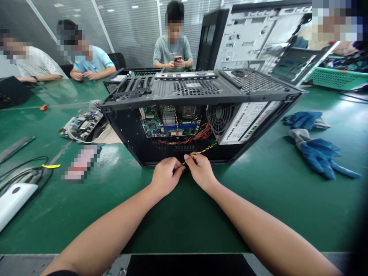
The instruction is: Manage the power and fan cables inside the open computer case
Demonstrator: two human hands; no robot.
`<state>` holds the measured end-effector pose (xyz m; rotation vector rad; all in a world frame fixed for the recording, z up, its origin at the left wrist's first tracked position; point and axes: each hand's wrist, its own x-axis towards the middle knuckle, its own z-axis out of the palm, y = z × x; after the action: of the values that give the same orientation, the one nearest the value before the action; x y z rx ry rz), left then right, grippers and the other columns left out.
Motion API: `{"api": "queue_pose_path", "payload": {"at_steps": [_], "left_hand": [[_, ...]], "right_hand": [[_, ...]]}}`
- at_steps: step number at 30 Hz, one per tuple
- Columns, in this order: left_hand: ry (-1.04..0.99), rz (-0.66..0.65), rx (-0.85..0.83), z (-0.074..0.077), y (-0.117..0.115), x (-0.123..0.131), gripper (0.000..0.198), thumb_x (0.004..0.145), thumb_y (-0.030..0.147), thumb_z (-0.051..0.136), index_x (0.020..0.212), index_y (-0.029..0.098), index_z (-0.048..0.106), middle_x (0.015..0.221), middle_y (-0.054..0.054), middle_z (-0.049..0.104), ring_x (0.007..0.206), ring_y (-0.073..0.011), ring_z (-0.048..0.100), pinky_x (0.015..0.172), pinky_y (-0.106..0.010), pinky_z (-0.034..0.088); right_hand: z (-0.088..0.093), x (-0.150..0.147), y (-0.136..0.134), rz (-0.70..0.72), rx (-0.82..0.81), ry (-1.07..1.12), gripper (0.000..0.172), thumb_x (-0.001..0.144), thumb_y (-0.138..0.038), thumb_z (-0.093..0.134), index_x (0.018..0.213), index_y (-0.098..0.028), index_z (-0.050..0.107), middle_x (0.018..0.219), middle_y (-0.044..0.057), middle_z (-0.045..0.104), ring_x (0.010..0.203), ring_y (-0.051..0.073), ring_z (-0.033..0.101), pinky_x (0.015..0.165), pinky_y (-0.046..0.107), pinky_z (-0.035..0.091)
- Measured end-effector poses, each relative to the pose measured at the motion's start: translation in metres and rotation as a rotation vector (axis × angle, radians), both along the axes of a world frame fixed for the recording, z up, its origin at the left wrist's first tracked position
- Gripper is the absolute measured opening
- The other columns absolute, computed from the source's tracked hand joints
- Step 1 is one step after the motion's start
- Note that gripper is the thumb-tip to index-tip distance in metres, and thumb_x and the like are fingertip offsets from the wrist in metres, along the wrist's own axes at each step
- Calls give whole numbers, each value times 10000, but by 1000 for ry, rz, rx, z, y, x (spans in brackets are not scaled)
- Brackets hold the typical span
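Note:
A black computer case (198, 92) lies on its side on the green table (178, 218), open towards me, with a motherboard (169, 120), a fan and a power supply (244, 120) inside. A twisted yellow-and-black cable (201, 151) runs out of the case. My left hand (165, 176) and my right hand (201, 170) meet in front of the case's lower edge. Both pinch the near end of that cable, fingers closed.
Blue gloves (319, 151) lie at the right. A loose circuit board (82, 124) and black cables (25, 170) with a white device (14, 197) are at the left. A second open case (255, 34) stands behind. Other people sit along the far side.

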<state>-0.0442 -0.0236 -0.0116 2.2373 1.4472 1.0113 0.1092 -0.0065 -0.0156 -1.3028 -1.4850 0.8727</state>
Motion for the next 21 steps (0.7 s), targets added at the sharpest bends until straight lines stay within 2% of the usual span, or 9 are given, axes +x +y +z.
{"api": "queue_pose_path", "payload": {"at_steps": [9, 21], "left_hand": [[-16, 3, -8, 3, -1, 0, 150, 828, 155, 638, 731, 192, 529, 677, 11, 613, 638, -136, 568, 602, -267, 431], [-12, -1, -10, 0, 1, 0, 176, 844, 224, 655, 716, 196, 537, 678, 6, 610, 637, -134, 564, 582, -257, 425]], "right_hand": [[2, -2, -4, 0, 8, -18, 380, 881, -468, 516, 600, -224, 444, 584, -6, 512, 546, 142, 440, 542, 296, 323], [1, -1, -3, -15, 9, -36, 372, 879, -433, 509, 581, -227, 424, 561, -14, 475, 556, 148, 441, 559, 301, 329]]}}
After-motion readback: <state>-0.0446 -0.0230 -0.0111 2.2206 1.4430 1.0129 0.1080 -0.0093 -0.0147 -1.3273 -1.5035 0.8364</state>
